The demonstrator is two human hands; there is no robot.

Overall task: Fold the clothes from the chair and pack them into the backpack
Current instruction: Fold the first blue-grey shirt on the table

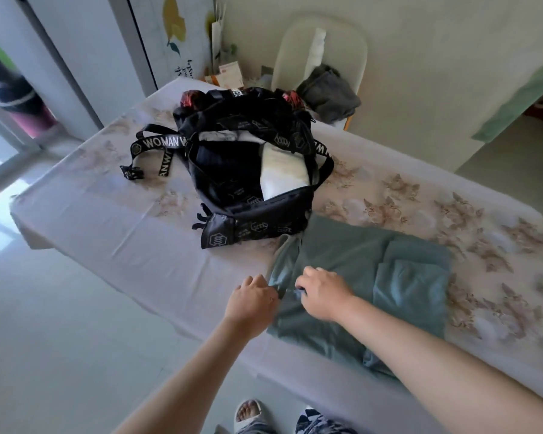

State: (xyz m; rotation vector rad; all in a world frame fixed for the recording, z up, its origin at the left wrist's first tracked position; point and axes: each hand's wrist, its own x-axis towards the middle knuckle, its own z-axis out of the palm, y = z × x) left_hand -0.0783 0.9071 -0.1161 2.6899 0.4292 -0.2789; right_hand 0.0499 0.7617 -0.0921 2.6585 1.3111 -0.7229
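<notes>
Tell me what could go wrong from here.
The left hand and right hand grip only the green garment's left edge; lifting from there may undo the folded layers on its right.
Its near side lies right at the table edge, so a tug might drag it off.
The backpack already holds a white folded item; this wide fold may not fit.

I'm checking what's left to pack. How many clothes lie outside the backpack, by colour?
Green garment on the table: 1
Grey garment on the chair: 1
Total: 2
The white piece on the chair's back is too unclear to count.
</notes>
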